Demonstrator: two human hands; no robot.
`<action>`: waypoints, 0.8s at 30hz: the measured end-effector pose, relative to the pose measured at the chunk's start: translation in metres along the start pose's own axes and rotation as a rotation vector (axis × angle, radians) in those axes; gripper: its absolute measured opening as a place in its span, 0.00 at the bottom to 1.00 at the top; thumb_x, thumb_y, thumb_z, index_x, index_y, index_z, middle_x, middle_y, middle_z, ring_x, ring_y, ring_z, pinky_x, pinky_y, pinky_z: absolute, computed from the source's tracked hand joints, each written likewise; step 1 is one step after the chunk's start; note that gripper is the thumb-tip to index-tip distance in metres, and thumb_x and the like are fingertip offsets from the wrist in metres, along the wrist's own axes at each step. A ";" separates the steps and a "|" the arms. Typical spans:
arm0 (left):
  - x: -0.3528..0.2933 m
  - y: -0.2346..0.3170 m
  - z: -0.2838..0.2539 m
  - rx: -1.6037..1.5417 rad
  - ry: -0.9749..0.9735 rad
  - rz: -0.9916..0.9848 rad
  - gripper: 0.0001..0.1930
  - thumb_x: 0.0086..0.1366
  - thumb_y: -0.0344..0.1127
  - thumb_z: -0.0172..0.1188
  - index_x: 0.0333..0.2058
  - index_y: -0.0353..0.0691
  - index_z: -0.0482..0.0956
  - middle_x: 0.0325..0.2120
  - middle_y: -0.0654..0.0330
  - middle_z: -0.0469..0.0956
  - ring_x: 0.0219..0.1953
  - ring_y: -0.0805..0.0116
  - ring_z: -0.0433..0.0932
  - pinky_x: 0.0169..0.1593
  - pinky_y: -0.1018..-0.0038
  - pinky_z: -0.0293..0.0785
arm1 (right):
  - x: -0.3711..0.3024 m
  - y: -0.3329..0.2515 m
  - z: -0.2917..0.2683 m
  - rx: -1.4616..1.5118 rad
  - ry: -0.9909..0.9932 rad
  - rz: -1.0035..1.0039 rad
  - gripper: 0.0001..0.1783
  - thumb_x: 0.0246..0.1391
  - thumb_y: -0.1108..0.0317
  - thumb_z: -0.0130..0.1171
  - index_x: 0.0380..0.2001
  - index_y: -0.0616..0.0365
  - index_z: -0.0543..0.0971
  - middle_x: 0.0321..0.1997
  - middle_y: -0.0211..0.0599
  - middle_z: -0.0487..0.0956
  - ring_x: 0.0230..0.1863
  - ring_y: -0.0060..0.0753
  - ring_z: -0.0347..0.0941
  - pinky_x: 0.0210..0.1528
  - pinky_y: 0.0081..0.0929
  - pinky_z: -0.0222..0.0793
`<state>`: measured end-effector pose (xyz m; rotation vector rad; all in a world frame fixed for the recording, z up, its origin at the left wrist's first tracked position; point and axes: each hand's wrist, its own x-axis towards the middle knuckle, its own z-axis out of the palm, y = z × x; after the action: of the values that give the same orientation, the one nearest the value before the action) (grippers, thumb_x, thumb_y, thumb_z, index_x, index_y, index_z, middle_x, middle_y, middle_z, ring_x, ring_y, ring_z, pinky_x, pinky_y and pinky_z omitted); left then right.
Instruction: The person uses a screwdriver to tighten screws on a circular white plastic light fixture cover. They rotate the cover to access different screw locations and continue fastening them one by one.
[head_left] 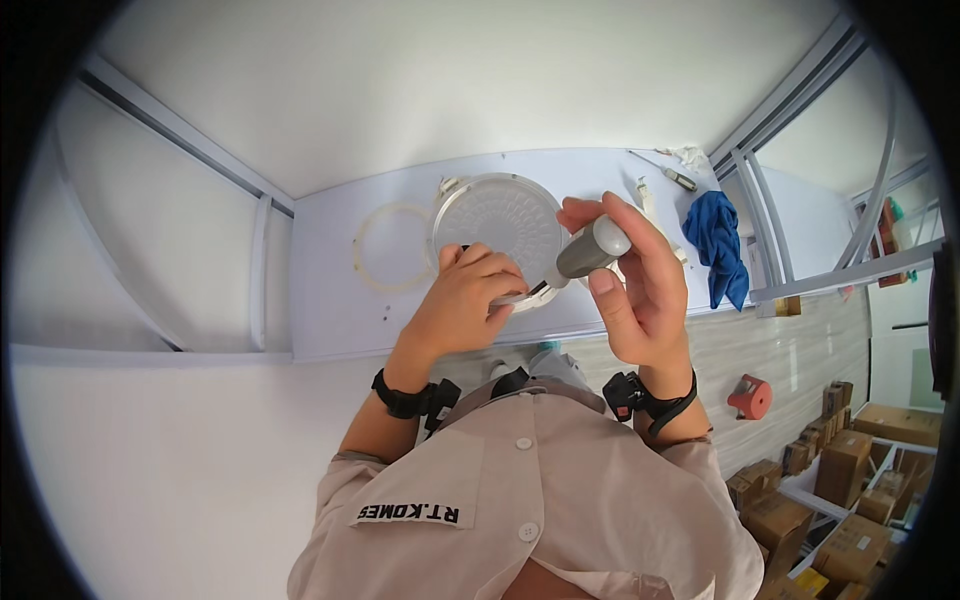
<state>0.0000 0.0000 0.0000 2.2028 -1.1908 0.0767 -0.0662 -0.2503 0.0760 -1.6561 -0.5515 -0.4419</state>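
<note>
A screwdriver (590, 248) with a grey, round-ended handle is in my right hand (645, 285). Its handle lies between the thumb and the fingers, and its dark shaft slants down to the left. My left hand (468, 300) is closed at the near edge of a round, pale disc-shaped piece (497, 220) with a white rim and a patterned face. Close to the screwdriver's tip, a small light piece (512, 298) shows by my left thumb and fingers. The exact point where the tip touches is too small to tell.
A thin yellowish ring (358, 245) lies left on the white table (335, 315). Toward the right are a blue cloth (715, 245), another screwdriver (680, 179) and a whitish strip (646, 197). Metal frames bound both sides. Cardboard boxes (845, 465) and a red roll (750, 398) stand lower right.
</note>
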 end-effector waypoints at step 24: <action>0.009 0.014 0.024 -0.009 0.267 -0.006 0.08 0.58 0.35 0.80 0.28 0.48 0.86 0.36 0.73 0.83 0.42 0.69 0.79 0.56 0.63 0.61 | -0.001 -0.001 0.014 -0.019 0.188 -0.037 0.42 0.70 0.77 0.65 0.82 0.66 0.60 0.67 0.59 0.81 0.62 0.44 0.84 0.67 0.42 0.79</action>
<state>-0.0111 -0.0254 -0.0094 2.1094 -1.0335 0.3509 -0.0682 -0.2364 0.0739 -1.6042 -0.4401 -0.6245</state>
